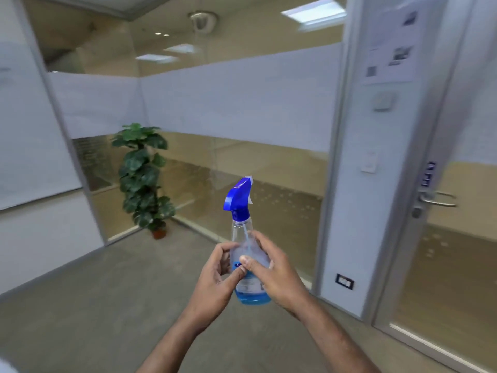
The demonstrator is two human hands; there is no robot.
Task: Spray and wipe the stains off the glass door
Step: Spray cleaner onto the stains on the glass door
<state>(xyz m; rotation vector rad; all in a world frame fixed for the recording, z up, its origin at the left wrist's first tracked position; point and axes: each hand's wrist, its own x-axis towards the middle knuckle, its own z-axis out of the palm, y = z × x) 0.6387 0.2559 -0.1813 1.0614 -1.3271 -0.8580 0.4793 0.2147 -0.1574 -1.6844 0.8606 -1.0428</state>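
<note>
Both hands are wrapping around the spray bottle [248,261], the left hand [215,275] and right hand [274,270] closing on its clear body, likely steadying it upright before aiming. The glass door [457,238] is standing to the right, unsprayed; no cloth is showing.

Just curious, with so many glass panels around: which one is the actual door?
The glass door at far right: it alone carries a metal lever handle and lock. The panels behind the potted plant have no hardware.
</note>
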